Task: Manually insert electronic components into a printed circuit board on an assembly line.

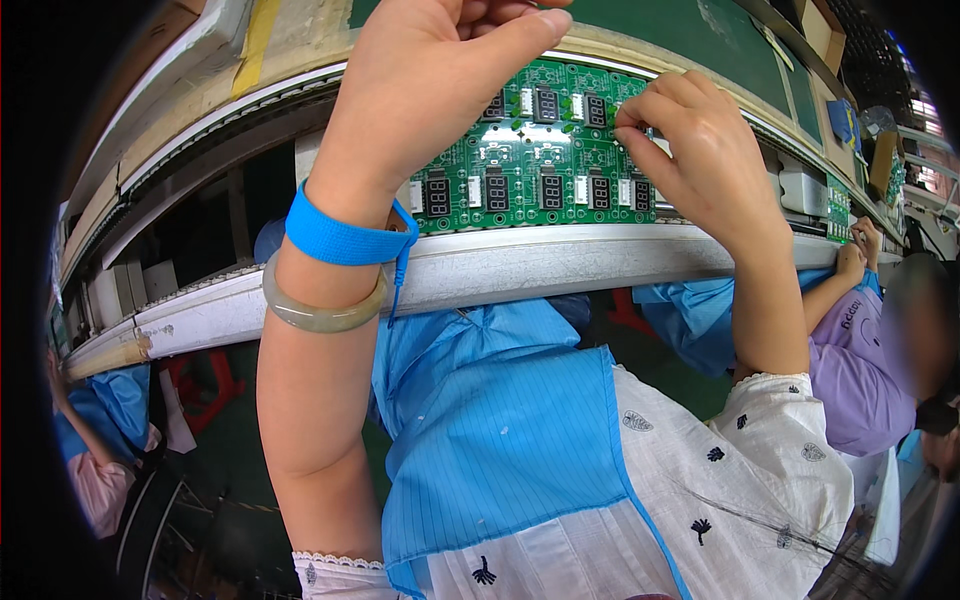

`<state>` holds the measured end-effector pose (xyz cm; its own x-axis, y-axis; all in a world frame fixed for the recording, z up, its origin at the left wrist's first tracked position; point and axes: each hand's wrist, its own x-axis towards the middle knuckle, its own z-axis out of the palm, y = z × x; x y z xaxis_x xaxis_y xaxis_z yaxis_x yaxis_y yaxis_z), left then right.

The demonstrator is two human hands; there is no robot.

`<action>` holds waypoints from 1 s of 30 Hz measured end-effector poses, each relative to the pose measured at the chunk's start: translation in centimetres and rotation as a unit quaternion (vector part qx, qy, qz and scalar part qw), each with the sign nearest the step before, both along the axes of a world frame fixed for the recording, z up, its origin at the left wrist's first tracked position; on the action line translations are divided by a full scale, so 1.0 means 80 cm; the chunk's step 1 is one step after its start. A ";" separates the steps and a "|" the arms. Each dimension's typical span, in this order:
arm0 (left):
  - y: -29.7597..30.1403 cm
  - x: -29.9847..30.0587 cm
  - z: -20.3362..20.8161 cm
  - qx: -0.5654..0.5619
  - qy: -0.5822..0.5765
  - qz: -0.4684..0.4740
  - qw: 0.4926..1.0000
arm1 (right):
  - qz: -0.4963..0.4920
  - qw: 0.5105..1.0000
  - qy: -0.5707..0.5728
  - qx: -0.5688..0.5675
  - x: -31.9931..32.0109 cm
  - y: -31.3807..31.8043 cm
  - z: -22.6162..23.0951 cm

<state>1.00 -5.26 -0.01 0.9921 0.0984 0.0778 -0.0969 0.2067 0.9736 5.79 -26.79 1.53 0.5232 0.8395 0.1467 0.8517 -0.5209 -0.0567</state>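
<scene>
A green circuit board panel (525,212) with black digit displays (551,188) and white connectors (475,190) lies in front of me on the work line. My right hand (700,150) is over its upper right part, thumb and fingers pinched together at the board's surface. What they hold, if anything, is too small to make out. Small green parts (567,127) stand between the upper displays. My left hand (430,90) reaches across the board's upper left, fingers curled toward the thumb and partly cut off by the top edge. Its grasp is hidden.
A pale metal rail (540,255) runs along the near side of the board. Beyond it lies a green work surface (660,35). A blue wrist strap (345,235) with a cord is on my left arm. At right sits a co-worker in a purple top (865,370), hands near another board.
</scene>
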 end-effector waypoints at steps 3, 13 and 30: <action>0.002 -0.001 -0.001 0.007 0.006 -0.001 1.000 | 0.002 1.000 0.005 -0.006 0.001 0.001 -0.003; -0.001 0.001 0.003 0.009 0.001 -0.001 1.000 | -0.016 1.000 0.015 0.008 0.000 0.000 -0.003; 0.000 0.006 -0.018 0.113 -0.113 0.058 0.986 | 0.008 0.992 -0.012 0.128 0.040 0.002 0.027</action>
<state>1.46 -5.28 -1.42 0.9301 0.1657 0.3277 -0.3261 -0.0375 0.9446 9.00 -26.61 3.72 0.5031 0.7820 0.3680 0.8630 -0.4777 -0.1646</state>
